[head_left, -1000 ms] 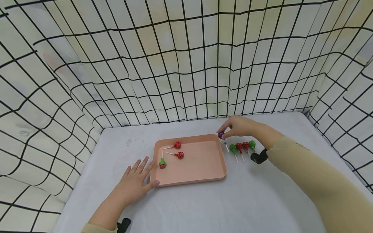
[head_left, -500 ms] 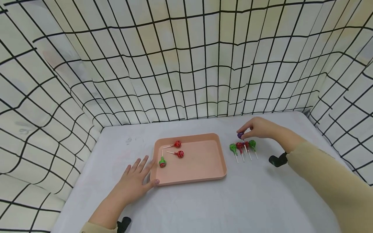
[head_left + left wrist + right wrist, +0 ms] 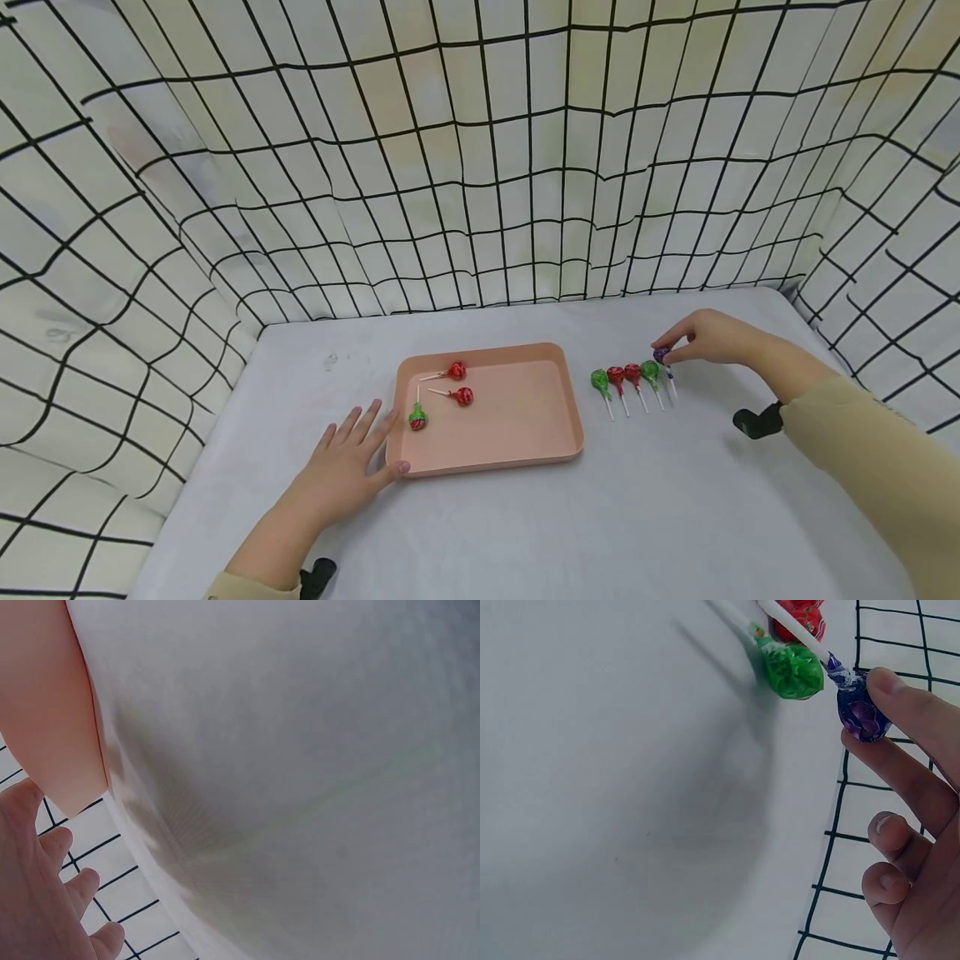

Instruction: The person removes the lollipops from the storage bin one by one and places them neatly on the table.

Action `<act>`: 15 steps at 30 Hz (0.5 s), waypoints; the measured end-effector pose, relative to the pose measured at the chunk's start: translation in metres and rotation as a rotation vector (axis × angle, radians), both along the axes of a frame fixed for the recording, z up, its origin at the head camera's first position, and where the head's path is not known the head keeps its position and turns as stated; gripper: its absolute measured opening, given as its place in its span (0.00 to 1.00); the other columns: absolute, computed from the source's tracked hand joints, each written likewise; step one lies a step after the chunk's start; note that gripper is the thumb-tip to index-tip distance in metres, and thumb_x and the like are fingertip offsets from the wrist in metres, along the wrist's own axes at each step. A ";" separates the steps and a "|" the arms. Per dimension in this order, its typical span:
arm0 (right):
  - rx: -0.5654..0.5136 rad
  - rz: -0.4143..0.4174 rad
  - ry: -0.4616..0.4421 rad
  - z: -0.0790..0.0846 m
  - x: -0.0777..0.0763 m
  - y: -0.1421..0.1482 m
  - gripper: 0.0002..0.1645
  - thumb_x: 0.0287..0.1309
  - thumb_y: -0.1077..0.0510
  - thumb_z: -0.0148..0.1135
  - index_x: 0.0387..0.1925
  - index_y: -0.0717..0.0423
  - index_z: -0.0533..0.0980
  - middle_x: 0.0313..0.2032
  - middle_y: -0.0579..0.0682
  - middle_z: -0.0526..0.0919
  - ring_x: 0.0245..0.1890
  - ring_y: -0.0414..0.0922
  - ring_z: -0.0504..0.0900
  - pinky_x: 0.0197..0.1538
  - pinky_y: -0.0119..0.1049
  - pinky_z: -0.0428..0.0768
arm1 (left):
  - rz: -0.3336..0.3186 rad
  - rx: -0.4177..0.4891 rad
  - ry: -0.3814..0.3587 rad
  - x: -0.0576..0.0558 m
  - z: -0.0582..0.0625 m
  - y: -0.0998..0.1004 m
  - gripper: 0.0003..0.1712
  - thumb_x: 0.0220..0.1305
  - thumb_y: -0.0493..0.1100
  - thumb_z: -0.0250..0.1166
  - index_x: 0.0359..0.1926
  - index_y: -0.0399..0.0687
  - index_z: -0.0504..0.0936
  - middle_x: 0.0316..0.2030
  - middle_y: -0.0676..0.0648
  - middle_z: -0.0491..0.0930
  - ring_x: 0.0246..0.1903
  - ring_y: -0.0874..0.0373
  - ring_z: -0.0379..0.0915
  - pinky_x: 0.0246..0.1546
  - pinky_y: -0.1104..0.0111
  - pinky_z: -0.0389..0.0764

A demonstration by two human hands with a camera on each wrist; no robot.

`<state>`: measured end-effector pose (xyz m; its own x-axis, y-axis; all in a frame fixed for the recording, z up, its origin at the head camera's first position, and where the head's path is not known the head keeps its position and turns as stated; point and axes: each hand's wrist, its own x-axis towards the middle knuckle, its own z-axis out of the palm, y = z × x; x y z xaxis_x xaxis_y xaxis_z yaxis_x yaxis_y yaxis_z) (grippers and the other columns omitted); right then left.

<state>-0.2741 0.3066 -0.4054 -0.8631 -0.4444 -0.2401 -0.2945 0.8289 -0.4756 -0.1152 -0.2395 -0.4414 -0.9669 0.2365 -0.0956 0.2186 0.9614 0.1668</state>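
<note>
A purple-wrapped lollipop (image 3: 661, 355) is pinched by its head between the thumb and forefinger of my right hand (image 3: 712, 337), its white stick pointing toward me. It is at the right end of a row made up of a green lollipop (image 3: 600, 381), two red lollipops (image 3: 633, 372) and another green lollipop (image 3: 650, 372). In the right wrist view the purple wrapper (image 3: 862, 712) shows close beside the green one (image 3: 793, 671). My left hand (image 3: 348, 462) lies with fingers spread at the left edge of the pink tray (image 3: 510, 417), thumb on its near corner.
Inside the tray, toward its left, lie two red lollipops (image 3: 461, 397) and a green-and-red lollipop (image 3: 417, 417). A white cloth covers the table (image 3: 525, 533). White walls with a black grid (image 3: 487, 208) rise behind it and at both sides.
My right hand has carried the purple lollipop rightward, from beside the tray's right edge, past the row, to the row's right end. The left hand and tray stay in place.
</note>
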 end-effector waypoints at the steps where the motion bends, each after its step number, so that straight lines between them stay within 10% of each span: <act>1: 0.000 0.002 -0.006 0.000 0.000 0.001 0.20 0.59 0.49 0.71 0.52 0.49 0.85 0.48 0.50 0.86 0.44 0.48 0.78 0.42 0.39 0.78 | 0.000 0.001 0.002 0.000 0.000 0.000 0.49 0.64 0.71 0.57 0.78 0.55 0.56 0.77 0.41 0.49 0.75 0.36 0.41 0.70 0.37 0.45; 15: 0.034 0.003 -0.045 -0.016 -0.002 0.009 0.18 0.59 0.52 0.70 0.50 0.50 0.85 0.48 0.51 0.86 0.50 0.51 0.79 0.53 0.53 0.77 | 0.001 0.003 -0.003 0.002 0.002 0.001 0.49 0.63 0.72 0.56 0.77 0.55 0.56 0.77 0.41 0.49 0.75 0.36 0.42 0.70 0.37 0.45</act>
<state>-0.2763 0.3153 -0.4211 -0.8498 -0.4381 -0.2933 -0.2762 0.8438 -0.4600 -0.1133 -0.2389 -0.4399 -0.9669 0.2357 -0.0981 0.2170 0.9612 0.1705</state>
